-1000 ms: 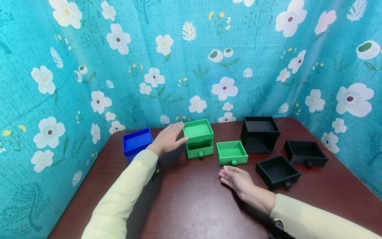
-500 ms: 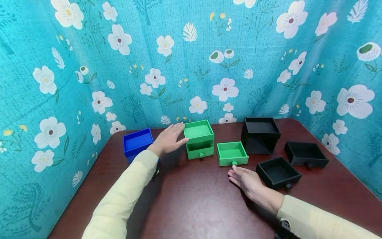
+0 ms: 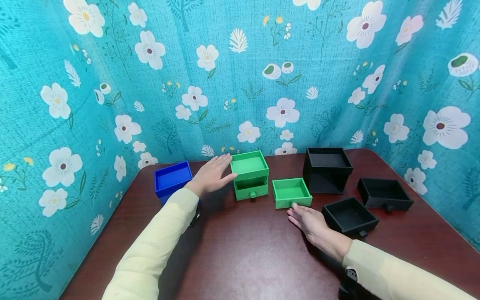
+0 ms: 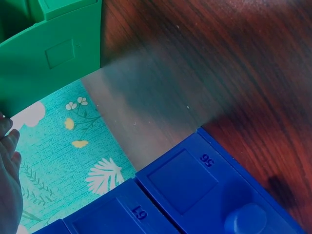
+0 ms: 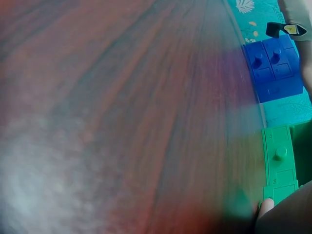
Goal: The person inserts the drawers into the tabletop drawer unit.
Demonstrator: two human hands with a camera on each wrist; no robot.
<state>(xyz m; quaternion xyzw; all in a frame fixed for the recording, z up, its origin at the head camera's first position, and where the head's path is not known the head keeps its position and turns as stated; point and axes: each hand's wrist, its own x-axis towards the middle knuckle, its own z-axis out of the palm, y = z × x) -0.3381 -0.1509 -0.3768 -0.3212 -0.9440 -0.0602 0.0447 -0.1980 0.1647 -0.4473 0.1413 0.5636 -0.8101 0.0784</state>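
Note:
In the head view, my left hand (image 3: 211,175) lies with fingers extended along the left side of a green two-level drawer cabinet (image 3: 249,164). The cabinet's upper slot is a bare opening, and a drawer with a round knob (image 3: 253,194) fills the lower one. To its right a loose green drawer (image 3: 291,191) sits on the table. At this drawer's front is my right hand (image 3: 309,221), fingers fairly straight, its uppermost fingertip overlapping the knob. The right wrist view catches a fingertip (image 5: 266,206) beside green plastic; most of that hand is hidden there.
A blue drawer cabinet (image 3: 173,179) stands left, partly behind my left forearm. At right are a black cabinet (image 3: 327,166) with an open front and two loose black drawers, one nearer (image 3: 350,214) and one farther right (image 3: 385,192). A flowered curtain (image 3: 240,83) borders the table (image 3: 240,254).
My right hand has moved right and slightly forward, up to the loose green drawer's knob. The left hand stays at the cabinet's side, and the drawers keep their places.

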